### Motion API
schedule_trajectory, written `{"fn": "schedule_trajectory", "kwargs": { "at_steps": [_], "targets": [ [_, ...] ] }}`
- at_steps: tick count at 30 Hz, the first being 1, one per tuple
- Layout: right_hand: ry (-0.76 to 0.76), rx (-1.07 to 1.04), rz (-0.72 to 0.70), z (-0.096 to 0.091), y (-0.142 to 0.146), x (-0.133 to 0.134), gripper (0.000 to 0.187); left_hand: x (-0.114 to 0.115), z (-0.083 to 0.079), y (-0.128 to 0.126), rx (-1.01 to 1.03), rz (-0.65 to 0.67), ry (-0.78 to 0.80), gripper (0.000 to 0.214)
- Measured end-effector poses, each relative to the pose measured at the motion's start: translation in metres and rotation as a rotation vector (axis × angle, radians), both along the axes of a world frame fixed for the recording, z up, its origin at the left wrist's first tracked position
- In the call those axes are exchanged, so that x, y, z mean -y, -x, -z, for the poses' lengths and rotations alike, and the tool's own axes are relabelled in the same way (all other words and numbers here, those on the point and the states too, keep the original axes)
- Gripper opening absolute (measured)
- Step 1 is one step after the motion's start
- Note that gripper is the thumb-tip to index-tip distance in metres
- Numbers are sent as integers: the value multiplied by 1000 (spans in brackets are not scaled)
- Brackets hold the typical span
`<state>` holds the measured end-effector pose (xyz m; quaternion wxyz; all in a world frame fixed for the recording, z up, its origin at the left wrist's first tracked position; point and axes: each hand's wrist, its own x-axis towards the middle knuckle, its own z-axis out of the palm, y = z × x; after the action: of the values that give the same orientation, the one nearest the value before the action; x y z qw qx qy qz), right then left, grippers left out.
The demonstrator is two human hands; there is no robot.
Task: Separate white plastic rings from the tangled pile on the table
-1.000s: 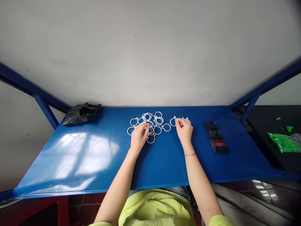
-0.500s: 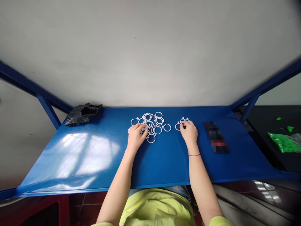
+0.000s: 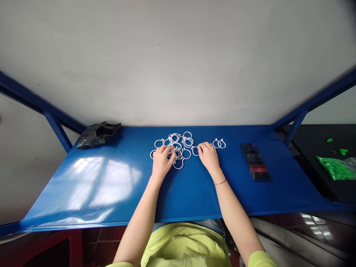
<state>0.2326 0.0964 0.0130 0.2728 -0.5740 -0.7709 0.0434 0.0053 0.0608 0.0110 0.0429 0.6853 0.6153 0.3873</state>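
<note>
A loose pile of several white plastic rings [image 3: 178, 142] lies on the blue table [image 3: 111, 185] near its far edge. My left hand [image 3: 162, 161] rests palm down on the pile's near left side, fingertips touching the rings. My right hand [image 3: 208, 157] reaches to the pile's right edge, its fingertips on a single ring [image 3: 195, 150]. Two rings [image 3: 219, 143] lie side by side, apart from the pile, to the right of my right hand. Whether either hand pinches a ring cannot be told.
A crumpled black plastic bag [image 3: 97, 134] sits at the table's far left corner. A dark blurred object [image 3: 256, 162] lies to the right. Beyond the table's right side are a green bag [image 3: 335, 167] and blue frame posts [image 3: 294, 126]. A grey wall stands behind.
My right hand left the small group of rings at the right and moved left to the ring at the pile's edge. My left hand stayed on the pile.
</note>
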Motion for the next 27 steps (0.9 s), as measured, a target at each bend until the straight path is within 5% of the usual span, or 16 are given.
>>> {"fn": "schedule_trajectory", "kwargs": {
  "at_steps": [5, 10, 15, 22, 27],
  "targets": [
    [-5, -264, -43, -13, 8, 10, 24, 5, -10, -14, 51, 78, -35, 20],
    [-27, -477, -113, -16, 40, 23, 20, 12, -12, -31, 243, 106, 130, 33],
    [1, -547, -145, -15, 54, 35, 23, 15, -9, -32, 426, 15, 173, 32],
    [-70, -639, -142, -12, 53, 39, 16, 19, -12, -33, 438, 95, 160, 25],
    [-110, -667, -109, -11, 52, 38, 17, 22, -13, -42, 741, 56, 285, 39]
  ]
}}
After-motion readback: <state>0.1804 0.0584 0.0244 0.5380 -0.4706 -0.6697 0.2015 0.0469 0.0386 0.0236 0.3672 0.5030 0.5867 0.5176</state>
